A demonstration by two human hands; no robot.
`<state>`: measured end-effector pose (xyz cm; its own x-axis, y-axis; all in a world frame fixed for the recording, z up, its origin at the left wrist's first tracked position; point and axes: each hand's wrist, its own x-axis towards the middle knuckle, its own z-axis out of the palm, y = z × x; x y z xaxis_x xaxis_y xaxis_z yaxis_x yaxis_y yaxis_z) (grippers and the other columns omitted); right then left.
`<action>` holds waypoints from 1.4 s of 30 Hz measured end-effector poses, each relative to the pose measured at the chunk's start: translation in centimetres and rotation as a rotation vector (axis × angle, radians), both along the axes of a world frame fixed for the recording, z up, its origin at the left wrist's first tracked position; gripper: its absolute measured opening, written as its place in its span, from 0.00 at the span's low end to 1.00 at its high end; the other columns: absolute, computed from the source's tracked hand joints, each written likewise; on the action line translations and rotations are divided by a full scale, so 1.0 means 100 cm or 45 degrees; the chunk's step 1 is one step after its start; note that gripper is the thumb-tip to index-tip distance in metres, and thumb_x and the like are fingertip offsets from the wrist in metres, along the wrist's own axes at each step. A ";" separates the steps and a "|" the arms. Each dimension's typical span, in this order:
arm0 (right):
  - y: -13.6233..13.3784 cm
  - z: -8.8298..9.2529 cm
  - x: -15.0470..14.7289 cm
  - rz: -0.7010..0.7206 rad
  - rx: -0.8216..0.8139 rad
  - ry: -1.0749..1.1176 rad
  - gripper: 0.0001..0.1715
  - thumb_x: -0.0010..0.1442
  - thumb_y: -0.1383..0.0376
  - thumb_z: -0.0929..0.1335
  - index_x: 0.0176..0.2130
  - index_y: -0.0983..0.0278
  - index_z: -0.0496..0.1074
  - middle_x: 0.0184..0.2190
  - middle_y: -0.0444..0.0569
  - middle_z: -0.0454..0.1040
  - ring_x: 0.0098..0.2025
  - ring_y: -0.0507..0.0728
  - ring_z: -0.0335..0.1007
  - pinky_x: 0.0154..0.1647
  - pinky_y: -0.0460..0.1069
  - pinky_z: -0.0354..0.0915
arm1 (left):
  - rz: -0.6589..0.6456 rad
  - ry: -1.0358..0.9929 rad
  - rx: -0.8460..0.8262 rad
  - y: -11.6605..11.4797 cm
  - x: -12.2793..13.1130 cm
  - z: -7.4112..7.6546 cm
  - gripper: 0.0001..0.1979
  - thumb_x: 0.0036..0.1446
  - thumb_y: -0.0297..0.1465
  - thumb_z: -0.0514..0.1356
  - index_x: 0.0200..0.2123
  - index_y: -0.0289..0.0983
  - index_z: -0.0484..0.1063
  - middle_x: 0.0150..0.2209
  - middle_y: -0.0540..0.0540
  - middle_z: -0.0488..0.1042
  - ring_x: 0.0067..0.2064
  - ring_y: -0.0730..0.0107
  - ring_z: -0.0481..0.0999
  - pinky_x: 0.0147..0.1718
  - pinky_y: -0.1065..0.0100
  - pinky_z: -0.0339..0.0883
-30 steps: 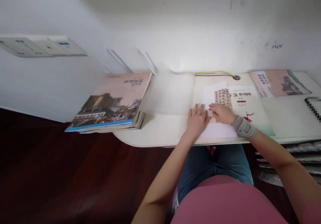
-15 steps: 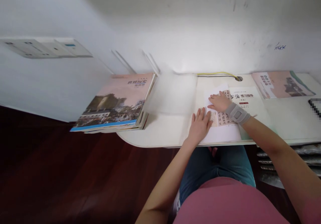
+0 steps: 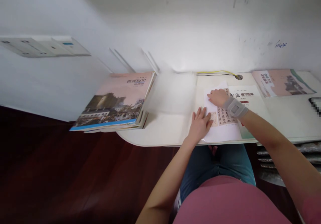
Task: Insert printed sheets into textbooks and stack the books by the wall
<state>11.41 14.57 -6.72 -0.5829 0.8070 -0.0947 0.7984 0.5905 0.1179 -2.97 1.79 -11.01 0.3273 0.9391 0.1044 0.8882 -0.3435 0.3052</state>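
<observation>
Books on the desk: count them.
3 at least: the left stack's top book, with more beneath; the calligraphy book at centre right, partly covered; the pink book at back right.

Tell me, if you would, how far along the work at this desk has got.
Done: a stack of history books lies at the left end of the desk. In hand: the left hand and right hand rest flat on a white sheet printed with calligraphy, which overlaps a calligraphy booklet. Left: a pink book lies at the far right, with neither hand on it.

Textbook stack (image 3: 114, 105) left — calligraphy workbook (image 3: 244, 93) right.
</observation>
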 end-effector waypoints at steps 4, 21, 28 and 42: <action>0.022 0.001 0.004 0.030 -0.010 -0.035 0.27 0.61 0.72 0.57 0.57 0.57 0.66 0.52 0.59 0.68 0.52 0.65 0.63 0.46 0.59 0.61 | 0.009 -0.016 -0.008 0.000 -0.001 0.000 0.19 0.63 0.35 0.51 0.54 0.36 0.68 0.64 0.37 0.55 0.67 0.50 0.48 0.60 0.44 0.48; 0.011 0.000 0.019 0.170 0.002 0.053 0.23 0.63 0.60 0.61 0.53 0.68 0.68 0.56 0.62 0.66 0.57 0.66 0.60 0.57 0.62 0.54 | 0.008 -0.044 0.038 0.000 -0.008 -0.007 0.20 0.63 0.26 0.45 0.56 0.33 0.65 0.62 0.33 0.60 0.64 0.57 0.57 0.59 0.48 0.51; -0.025 -0.023 0.077 -0.073 0.105 0.642 0.32 0.63 0.51 0.59 0.59 0.66 0.62 0.65 0.60 0.53 0.66 0.64 0.45 0.62 0.64 0.48 | 0.042 0.062 0.068 0.000 -0.001 0.000 0.19 0.64 0.28 0.45 0.53 0.33 0.69 0.63 0.35 0.58 0.65 0.53 0.53 0.60 0.44 0.49; -0.023 -0.049 0.086 -0.177 0.016 1.013 0.32 0.62 0.52 0.60 0.60 0.62 0.62 0.66 0.55 0.51 0.67 0.63 0.44 0.64 0.64 0.49 | -0.253 0.256 -0.114 0.012 0.006 0.014 0.34 0.60 0.50 0.47 0.65 0.40 0.51 0.66 0.40 0.52 0.67 0.49 0.45 0.61 0.36 0.34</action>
